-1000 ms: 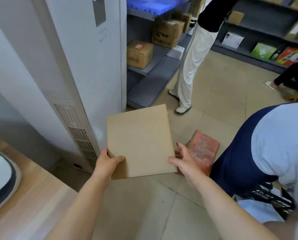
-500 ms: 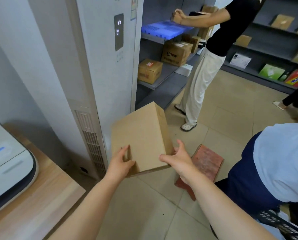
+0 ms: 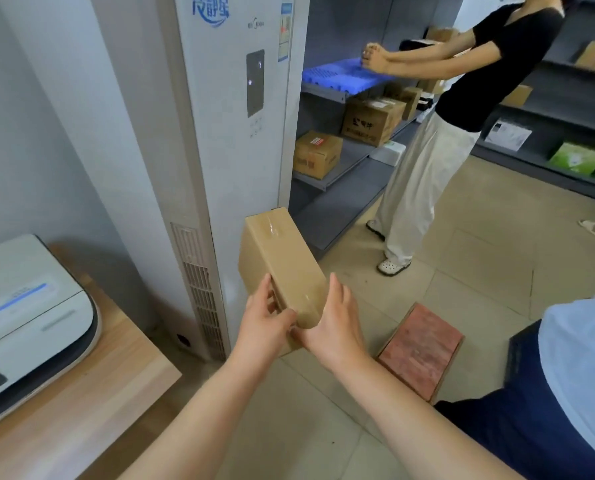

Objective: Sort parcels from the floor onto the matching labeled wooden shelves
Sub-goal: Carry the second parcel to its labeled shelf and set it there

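I hold a flat brown cardboard parcel in front of me, turned edge-up so its taped narrow side faces me. My left hand grips its near left corner and my right hand cups its near right side. Grey shelves with several brown boxes stand behind it to the right.
A tall white air conditioner stands just left of the parcel. A wooden desk with a white machine is at the left. A red stool sits on the tiled floor. One person in white trousers stands by the shelves; another in blue crouches at right.
The parcel has turned from flat face up to narrow edge up, and my hands have come closer together at its near end. The view has risen.
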Tool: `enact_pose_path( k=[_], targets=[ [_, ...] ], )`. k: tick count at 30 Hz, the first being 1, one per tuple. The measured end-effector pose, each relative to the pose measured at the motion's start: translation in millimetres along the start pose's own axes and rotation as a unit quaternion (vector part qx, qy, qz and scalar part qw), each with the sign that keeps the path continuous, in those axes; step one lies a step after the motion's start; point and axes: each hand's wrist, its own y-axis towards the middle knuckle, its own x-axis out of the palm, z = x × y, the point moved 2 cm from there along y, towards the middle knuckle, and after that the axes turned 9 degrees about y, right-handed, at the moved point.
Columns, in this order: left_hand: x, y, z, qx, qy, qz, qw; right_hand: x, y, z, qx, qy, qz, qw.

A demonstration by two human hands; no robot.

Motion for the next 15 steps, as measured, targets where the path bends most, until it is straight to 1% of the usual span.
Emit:
enact_pose_path(
  k=[2,4,7,10,13,15],
  targets=[
    [-3,-1,5,0.014,-0.001,0.009,1.0,-3,-4,-8,-0.026,0.013,-0.018,0.999],
    [-6,0,7,0.019,-0.003,0.025,1.0,-6,-7,-13,-0.041,0.053,-0.04,0.997],
    [-9,-1,10,-0.005,-0.019,0.055,0.998,-10,-12,-17,-0.052,0.155,-0.082,0.983],
    [-9,-3,13,-0.035,0.028,0.077,0.996,-11,-14,-16,-0.04,0.242,-0.115,0.963],
    [-6,-4,15,-0.048,0.056,0.108,0.991,-10,-17,-18,-0.042,0.275,-0.132,0.951],
    [-4,-5,16,-0.046,0.062,0.122,0.99,-10,-19,-21,-0.049,0.272,-0.144,0.95]
  ],
)
